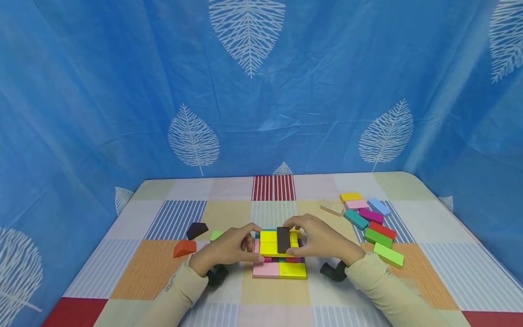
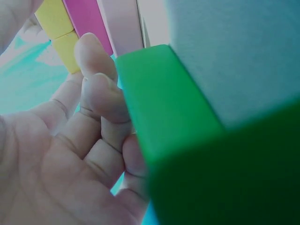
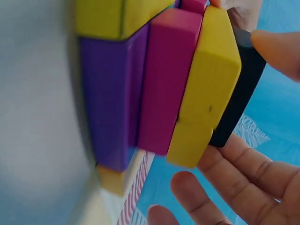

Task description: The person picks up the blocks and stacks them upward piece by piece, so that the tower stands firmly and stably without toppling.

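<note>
The right hand (image 1: 320,237) has its thumb and fingers clamped on a black block (image 1: 283,240), thumb at the near end and fingertips at the far end. The black block lies directly under that grip, across the top of flat yellow blocks (image 1: 268,244). Just to the left of it, the left hand (image 1: 230,245) holds the left end of these yellow blocks, thumb along the near edge and index finger at the far corner. Below the right-hand grip, the right wrist view shows a magenta block (image 3: 168,79) under the yellow layer and a purple block (image 3: 104,103) lower down. Nearer the person than both grips, a pink block (image 1: 265,270) and a bright yellow piece (image 1: 292,271) lie side by side low in the stack. Out to the left of the left hand are an orange-red block (image 1: 185,248) and a dark block (image 1: 197,230), the dark one farther from the person. Beyond the right hand and to its right spreads a loose cluster including a teal block (image 1: 356,219), a red block (image 1: 382,230) and a light-blue block (image 1: 379,206), with a wooden block (image 1: 332,209) closer to the grip.
</note>
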### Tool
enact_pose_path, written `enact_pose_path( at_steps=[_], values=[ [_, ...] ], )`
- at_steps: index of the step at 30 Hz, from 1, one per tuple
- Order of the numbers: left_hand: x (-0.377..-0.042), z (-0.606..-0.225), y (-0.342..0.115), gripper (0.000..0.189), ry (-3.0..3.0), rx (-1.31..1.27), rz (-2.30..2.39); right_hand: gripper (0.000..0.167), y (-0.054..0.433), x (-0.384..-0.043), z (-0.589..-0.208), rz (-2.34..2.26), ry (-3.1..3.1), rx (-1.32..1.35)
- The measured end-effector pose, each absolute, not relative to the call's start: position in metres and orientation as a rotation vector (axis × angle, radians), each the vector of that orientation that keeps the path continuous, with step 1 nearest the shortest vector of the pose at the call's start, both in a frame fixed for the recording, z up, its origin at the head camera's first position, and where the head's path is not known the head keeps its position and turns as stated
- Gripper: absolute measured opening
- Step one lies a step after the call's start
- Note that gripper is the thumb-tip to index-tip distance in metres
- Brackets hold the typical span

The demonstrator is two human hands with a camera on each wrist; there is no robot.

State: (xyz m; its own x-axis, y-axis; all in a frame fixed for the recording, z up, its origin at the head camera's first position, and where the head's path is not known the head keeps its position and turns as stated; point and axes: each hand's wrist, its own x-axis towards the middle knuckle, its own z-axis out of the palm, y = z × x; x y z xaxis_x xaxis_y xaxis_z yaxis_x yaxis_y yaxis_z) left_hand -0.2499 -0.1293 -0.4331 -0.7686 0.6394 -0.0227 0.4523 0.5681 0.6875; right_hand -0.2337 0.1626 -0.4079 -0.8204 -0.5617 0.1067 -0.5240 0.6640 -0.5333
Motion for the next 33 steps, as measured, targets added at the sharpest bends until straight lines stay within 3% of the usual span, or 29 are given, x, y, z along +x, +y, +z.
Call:
enact_pose_path(
  at_steps=[27,33],
  values=[
    [-0.251,-0.435,-0.130,0.061,2.512,0.916,1.026,0.060,0.143,-0.237,-0.409,-0.826,2.812,-0.991],
    [-0.251,-0.435,-0.130,0.062,2.514,0.907,1.024,0.070,0.154,-0.242,-0.404,-0.928,2.710,-0.968]
  ],
)
